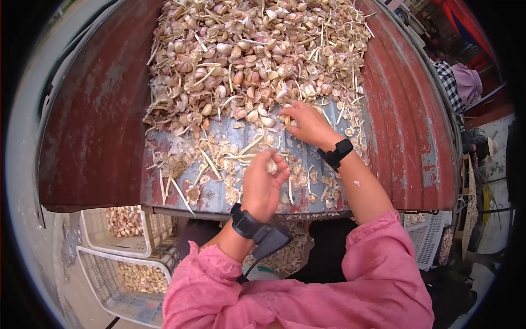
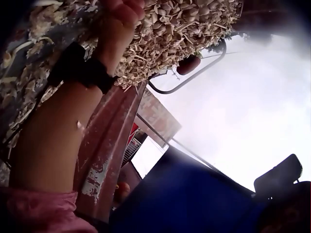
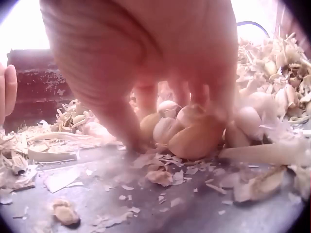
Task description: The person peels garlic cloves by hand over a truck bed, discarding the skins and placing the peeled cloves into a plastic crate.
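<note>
A large heap of garlic cloves (image 1: 257, 60), mixed with dry skins and stems, covers the far part of a worn metal sheet (image 1: 219, 131). At the heap's near edge my right hand (image 1: 312, 125) points its fingers down. In the right wrist view its thumb and fingers curl around several loose cloves (image 3: 194, 141) resting on the sheet. Closer to me, my left hand (image 1: 260, 186) is turned palm up with bent fingers, holding a whitish garlic clove (image 1: 271, 166). Stem pieces (image 1: 210, 163) and root ends (image 1: 233, 194) lie around it. The left wrist view cuts off most of the left hand.
Below the sheet's near edge on the left stand two plastic crates (image 1: 147, 233) with cloves inside. A grey crate (image 1: 430, 236) is at the lower right. Red ridged metal panels (image 1: 405, 109) flank the heap. Another person in a checked garment (image 1: 446, 79) is at the far right.
</note>
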Tool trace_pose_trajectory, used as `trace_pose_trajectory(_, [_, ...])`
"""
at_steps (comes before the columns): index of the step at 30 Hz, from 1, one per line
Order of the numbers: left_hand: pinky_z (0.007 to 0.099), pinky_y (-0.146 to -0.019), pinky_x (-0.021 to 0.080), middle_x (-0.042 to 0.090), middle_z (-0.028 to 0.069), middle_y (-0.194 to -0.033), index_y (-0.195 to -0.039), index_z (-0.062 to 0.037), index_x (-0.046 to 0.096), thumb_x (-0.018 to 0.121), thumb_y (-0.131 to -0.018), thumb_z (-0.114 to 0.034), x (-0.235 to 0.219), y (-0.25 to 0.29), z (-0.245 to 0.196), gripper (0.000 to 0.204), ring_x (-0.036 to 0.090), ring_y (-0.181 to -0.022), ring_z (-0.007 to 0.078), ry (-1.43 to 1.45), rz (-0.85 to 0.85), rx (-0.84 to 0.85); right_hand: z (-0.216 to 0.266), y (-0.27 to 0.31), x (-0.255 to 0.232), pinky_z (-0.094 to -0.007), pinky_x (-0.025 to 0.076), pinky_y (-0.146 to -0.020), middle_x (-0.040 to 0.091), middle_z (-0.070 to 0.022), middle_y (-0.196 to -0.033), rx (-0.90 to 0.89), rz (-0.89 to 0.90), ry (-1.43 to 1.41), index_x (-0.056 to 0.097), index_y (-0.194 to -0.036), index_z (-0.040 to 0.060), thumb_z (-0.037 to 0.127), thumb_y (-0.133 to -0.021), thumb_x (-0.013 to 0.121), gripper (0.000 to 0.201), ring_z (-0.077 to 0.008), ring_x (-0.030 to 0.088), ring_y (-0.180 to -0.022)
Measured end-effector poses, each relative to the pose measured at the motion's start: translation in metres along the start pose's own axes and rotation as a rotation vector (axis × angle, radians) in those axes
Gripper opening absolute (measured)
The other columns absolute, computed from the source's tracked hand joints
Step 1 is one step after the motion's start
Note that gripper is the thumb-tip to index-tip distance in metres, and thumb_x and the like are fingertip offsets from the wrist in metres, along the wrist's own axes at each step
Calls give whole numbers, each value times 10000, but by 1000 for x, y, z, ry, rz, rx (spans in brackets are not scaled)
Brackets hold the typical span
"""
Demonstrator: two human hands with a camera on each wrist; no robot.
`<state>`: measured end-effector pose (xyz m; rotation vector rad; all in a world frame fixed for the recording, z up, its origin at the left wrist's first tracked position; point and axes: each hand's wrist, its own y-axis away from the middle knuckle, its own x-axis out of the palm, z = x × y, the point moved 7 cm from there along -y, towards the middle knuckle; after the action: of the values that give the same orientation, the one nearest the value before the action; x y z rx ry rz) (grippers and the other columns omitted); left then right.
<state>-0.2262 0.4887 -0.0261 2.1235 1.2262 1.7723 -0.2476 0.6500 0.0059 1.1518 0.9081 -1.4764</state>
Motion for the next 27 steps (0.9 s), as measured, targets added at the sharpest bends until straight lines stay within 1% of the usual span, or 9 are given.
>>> trace_pose_trajectory(3, [269,-628,479,515,23,-785,-972,-33,491,437,-862,-137,1,3,3,161,526,-682,119,-18,19,-20,-6,37,-15,-329,406,-815,481,-120,-1020,134,58,-179,526,-1119,110,116,-689,626,441,-247,493,-963])
trace_pose_trajectory(5, [264,-641,477,513,20,-793,-1023,-28,473,440,-859,-130,1,5,2,196,524,-695,118,-50,-4,11,-16,54,-36,-336,412,-814,514,-127,-1050,165,-114,-225,566,-1049,86,104,-677,609,374,-276,507,-958])
trace_pose_trajectory(9, [255,-622,465,512,16,-772,-1033,-32,467,438,-860,-132,0,4,3,202,512,-686,112,-57,-20,13,-24,56,-51,-332,445,-706,588,-114,-824,272,-246,-344,636,-877,49,93,-685,599,200,-260,568,-778])
trace_pose_trajectory(10, [255,-622,465,512,16,-772,-1033,-32,467,438,-860,-132,0,3,4,202,512,-686,112,-58,-19,12,-18,51,-49,-333,450,-654,583,-113,-756,202,-296,-295,645,-832,47,81,-688,591,157,-248,573,-711])
trace_pose_trajectory(15, [252,-606,461,509,10,-759,-1013,-36,476,435,-864,-136,-5,-2,2,184,506,-666,105,-31,-43,42,2,30,-24,-292,451,-612,559,-90,-769,119,-135,-297,630,-856,38,68,-693,596,170,-200,559,-683])
trace_pose_trajectory(18, [249,-595,461,508,9,-758,-1005,-34,477,432,-866,-136,-4,-3,-1,178,505,-662,105,-23,-35,70,23,35,-12,-339,444,-685,553,-107,-778,-57,-5,-2,633,-797,61,102,-618,632,183,-272,547,-763])
trace_pose_trajectory(22, [291,-657,425,481,39,-811,-1003,-23,486,427,-847,-136,-5,-3,0,202,471,-722,126,-32,-32,59,18,39,-8,-347,439,-712,568,-101,-794,17,-5,41,618,-794,65,97,-613,641,186,-278,543,-809])
trace_pose_trajectory(25, [291,-667,423,488,43,-828,-1006,-17,484,423,-855,-154,-5,-3,1,213,476,-731,130,-31,-45,54,29,48,-30,-296,451,-661,585,-72,-792,-61,-176,-95,594,-798,43,81,-645,641,164,-204,569,-764])
trace_pose_trajectory(27, [277,-653,467,524,39,-812,-994,-24,482,410,-880,-207,-3,-3,5,227,524,-725,137,7,-26,16,16,61,-31,-254,437,-559,543,-37,-693,248,-179,-733,579,-768,33,88,-677,648,127,-137,534,-604])
